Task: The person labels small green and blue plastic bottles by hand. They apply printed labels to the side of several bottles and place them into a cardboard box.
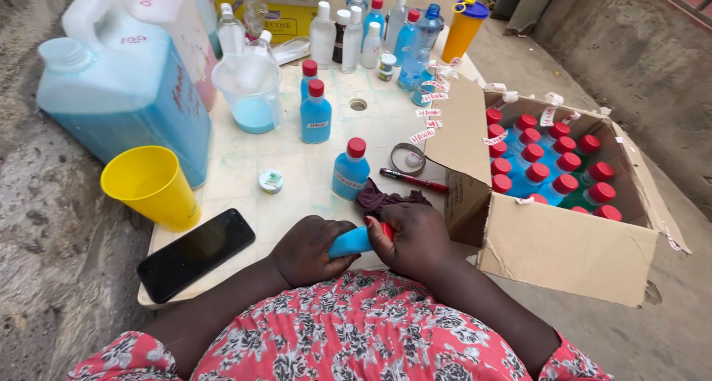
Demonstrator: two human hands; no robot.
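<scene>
Both hands are wrapped around one small blue plastic bottle with a red cap [354, 241], held sideways just above the near edge of the counter [245, 166], right in front of the person's red floral dress. The left hand [308, 249] has a clenched grip on the bottle's body, and the right hand [409, 236] is grasping the cap end, so only a slice of blue and a bit of red show between the fingers. Just beyond the right hand there's a crumpled dark maroon cloth [382, 197], and behind that another little blue bottle with a red cap [350, 169] standing upright, plus a red marker pen [413, 180] and a roll of clear tape [407, 158] lying flat. To the right, touching the counter's edge, is an open brown cardboard box [571, 247] packed with upright red-capped blue bottles [552, 166], with small white paper labels [428, 114] stuck along its flap. To the left lie a black smartphone [196, 253] face up and a yellow plastic cup [152, 184], with a big translucent jerrycan of blue liquid [122, 92] behind it. Further back there's a clear measuring jug [252, 92] holding some blue liquid, two more small capped blue bottles [314, 106], and a cluster of assorted white-capped bottles [356, 32].
</scene>
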